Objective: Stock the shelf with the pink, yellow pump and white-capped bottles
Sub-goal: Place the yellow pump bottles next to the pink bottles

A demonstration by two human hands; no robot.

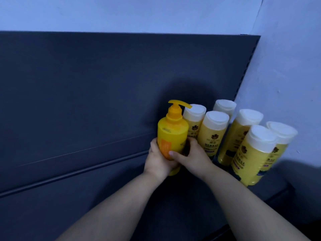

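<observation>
A yellow pump bottle (172, 131) with an orange label stands upright over the dark shelf (86, 171), its spout pointing right. My left hand (159, 161) grips its lower body from the left, and my right hand (190, 154) holds it from the right with the thumb across the front. Just to its right, several yellow bottles with white caps (215, 134) stand in rows against the shelf's right end. No pink bottle is in view.
The shelf's dark back panel (104, 84) fills the left and middle. A slotted upright (246, 70) ends the shelf at the right, beside a pale wall (286, 66). Left of the pump bottle lies bare shelf surface.
</observation>
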